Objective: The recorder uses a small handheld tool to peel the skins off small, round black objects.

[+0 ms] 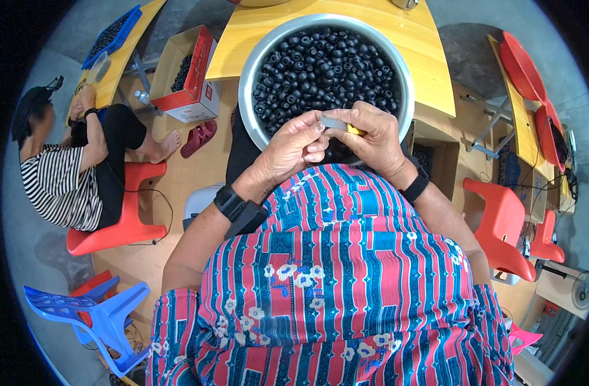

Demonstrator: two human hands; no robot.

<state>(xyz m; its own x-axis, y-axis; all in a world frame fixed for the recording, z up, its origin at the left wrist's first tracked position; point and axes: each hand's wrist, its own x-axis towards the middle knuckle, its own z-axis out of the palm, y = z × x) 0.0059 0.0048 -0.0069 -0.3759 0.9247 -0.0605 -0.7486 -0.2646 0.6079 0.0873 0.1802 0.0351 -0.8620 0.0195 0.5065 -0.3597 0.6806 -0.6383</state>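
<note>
A large metal basin (408,96) sits before me, filled with many small round black pieces (326,71) that have holes in their ends. Over its near rim my right hand (377,136) is closed around a small knife (336,123) with a flat grey blade and a yellow handle. The blade points left toward my left hand (288,148). That hand's thumb and fingers are pinched together at the blade's tip, and whatever they hold is hidden. Both hands meet close to my body.
A wooden table (429,71) lies beyond the basin. At left, a person (63,161) sits on a red stool (137,193) beside a red-and-white carton (185,83). A blue chair (108,315) stands lower left. Red stools (500,225) and red basins (524,67) are at right.
</note>
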